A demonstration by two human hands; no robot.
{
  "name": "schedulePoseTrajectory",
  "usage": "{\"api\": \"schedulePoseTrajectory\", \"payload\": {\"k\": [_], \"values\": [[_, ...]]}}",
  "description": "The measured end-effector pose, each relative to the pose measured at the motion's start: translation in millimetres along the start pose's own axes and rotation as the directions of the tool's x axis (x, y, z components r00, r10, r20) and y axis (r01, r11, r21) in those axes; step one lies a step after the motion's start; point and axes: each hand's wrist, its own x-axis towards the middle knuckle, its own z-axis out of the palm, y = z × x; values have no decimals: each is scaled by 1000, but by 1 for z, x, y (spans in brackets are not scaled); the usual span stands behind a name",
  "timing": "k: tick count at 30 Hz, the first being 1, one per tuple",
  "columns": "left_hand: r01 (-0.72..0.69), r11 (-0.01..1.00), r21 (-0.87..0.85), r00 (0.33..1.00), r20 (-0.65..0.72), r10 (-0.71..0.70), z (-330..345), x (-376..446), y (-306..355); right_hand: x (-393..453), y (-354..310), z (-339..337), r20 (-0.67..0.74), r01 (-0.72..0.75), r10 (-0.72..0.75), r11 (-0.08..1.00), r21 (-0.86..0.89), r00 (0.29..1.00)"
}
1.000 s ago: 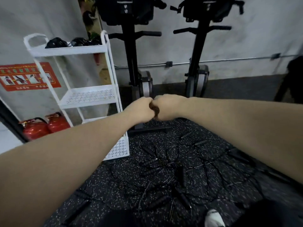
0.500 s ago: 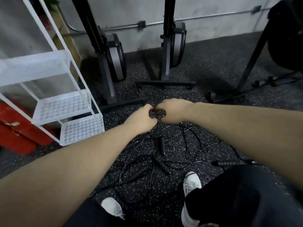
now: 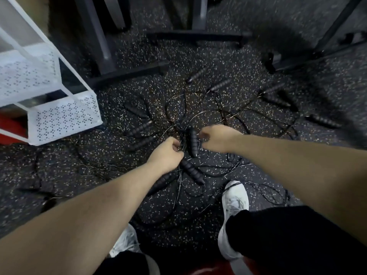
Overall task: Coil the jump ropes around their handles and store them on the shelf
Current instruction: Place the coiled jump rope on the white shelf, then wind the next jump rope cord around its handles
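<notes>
Black jump ropes tangled across speckled floor, ribbed handles scattered from centre to far right. White perforated shelf at far left, well apart from the tangle. Left hand curled low over thin cord beside a ribbed handle; grip on cord not clear through blur. Right hand just right of that handle, fingers loosely bent, contact impossible to tell. White shoes near.
</notes>
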Motion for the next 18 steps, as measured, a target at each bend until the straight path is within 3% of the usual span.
{"api": "schedulePoseTrajectory", "payload": {"k": [12,18], "values": [[160,986,-47,982,114,-153,74,74,-84,88,53,119,200,-142,118,984,111,973],[229,962,149,963,110,-246,85,90,-130,107,47,160,251,-149,103,973,175,962]]}}
